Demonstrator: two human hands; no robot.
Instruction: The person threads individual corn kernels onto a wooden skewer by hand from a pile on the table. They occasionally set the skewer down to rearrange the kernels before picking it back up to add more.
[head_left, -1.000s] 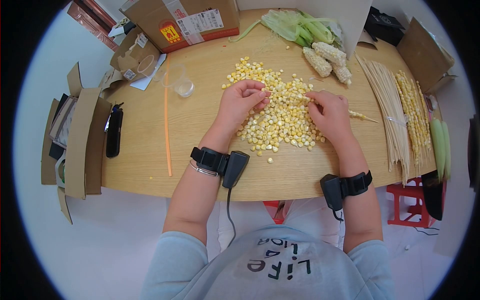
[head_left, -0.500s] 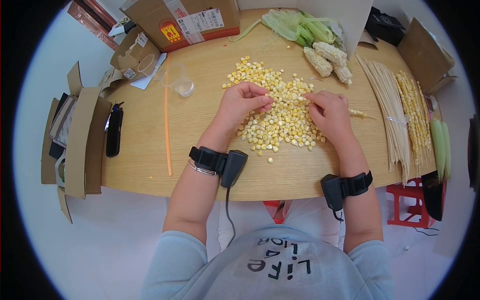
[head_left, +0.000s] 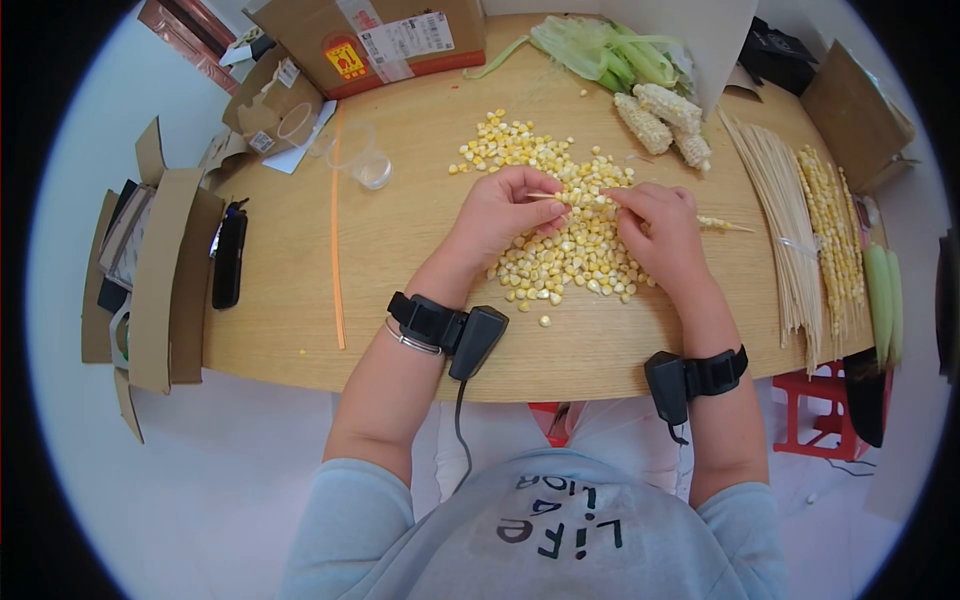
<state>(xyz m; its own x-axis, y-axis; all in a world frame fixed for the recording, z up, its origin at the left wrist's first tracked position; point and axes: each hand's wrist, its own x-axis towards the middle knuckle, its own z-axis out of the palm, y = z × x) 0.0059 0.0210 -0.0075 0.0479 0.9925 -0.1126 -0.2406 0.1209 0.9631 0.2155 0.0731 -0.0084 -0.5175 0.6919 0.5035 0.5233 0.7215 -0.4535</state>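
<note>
Yellow corn kernels [head_left: 575,260] lie in a loose heap on the wooden table. Above the heap, my left hand [head_left: 510,212] is closed, thumb and forefinger pinching a thin stick [head_left: 541,195] that carries kernels toward the right. My right hand [head_left: 660,225] is closed in a pinch at the right end of that row of kernels, its fingertips touching them. The stick's right part runs behind my right hand, and a kernel-covered end [head_left: 722,225] shows beyond it.
Bare cobs [head_left: 643,124] and husks [head_left: 600,50] lie at the back. On the right are a bundle of plain sticks [head_left: 785,230], kernel-covered sticks [head_left: 832,240] and green corn ears [head_left: 882,300]. Cardboard boxes [head_left: 185,280], a phone [head_left: 229,262] and plastic cups [head_left: 374,170] are at the left.
My left hand has moved right, closer to my right hand. The stick and its row of kernels now show more clearly between them. My right hand has barely moved.
</note>
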